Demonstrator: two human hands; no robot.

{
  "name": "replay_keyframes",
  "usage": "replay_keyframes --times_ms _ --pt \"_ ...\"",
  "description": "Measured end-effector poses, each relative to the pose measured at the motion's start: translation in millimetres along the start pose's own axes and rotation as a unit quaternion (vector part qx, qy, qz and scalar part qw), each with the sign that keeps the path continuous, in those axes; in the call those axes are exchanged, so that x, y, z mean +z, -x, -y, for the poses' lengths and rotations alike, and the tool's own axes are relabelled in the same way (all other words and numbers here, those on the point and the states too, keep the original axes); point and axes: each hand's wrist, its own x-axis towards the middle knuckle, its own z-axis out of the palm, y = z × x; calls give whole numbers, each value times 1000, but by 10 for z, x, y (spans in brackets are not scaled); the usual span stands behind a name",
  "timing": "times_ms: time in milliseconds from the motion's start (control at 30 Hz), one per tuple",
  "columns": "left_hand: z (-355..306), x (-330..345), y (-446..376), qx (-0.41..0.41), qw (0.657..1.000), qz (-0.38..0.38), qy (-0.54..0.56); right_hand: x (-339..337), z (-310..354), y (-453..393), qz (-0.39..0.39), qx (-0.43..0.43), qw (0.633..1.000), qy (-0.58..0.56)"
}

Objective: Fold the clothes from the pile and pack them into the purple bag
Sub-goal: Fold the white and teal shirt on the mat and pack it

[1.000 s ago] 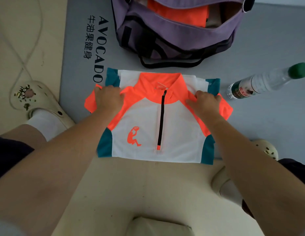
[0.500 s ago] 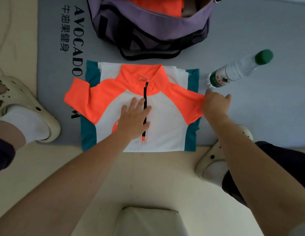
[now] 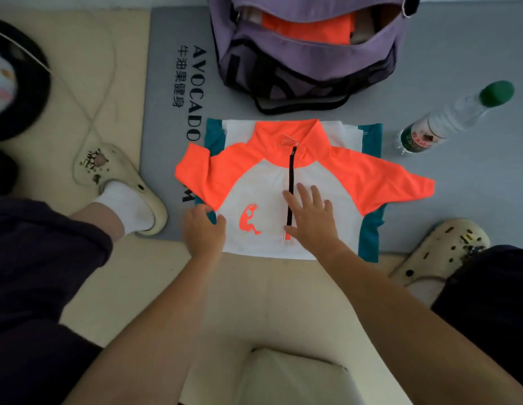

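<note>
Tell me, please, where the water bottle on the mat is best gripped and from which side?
Grip the water bottle around its clear middle, between the label and the green cap. It appears tilted, cap pointing away to the right, so probably come from above, fingers closing across its round body.

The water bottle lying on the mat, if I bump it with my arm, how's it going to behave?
The water bottle lies on its side on the grey mat, so it would probably roll rather than tip. It looks like clear thin plastic, so likely light and not fragile. How much water is inside cannot be told.
</note>
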Motion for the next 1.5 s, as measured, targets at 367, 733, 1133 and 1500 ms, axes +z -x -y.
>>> replay_keyframes --times_ms 367,733,1133,1500 --pt "789 -167 -76 -267 915 254 163 121 27 -31 23 11 999 23" --pt "854 -143 -98 -291 851 253 357 126 7 -36 15 7 999 30" --pt "197 1 104 83 996 24 -22 110 -65 210 -81 142 974 -156" --pt "-629 561 591 324 850 279 -307 550 -1055 1012 -112 440 766 -455"
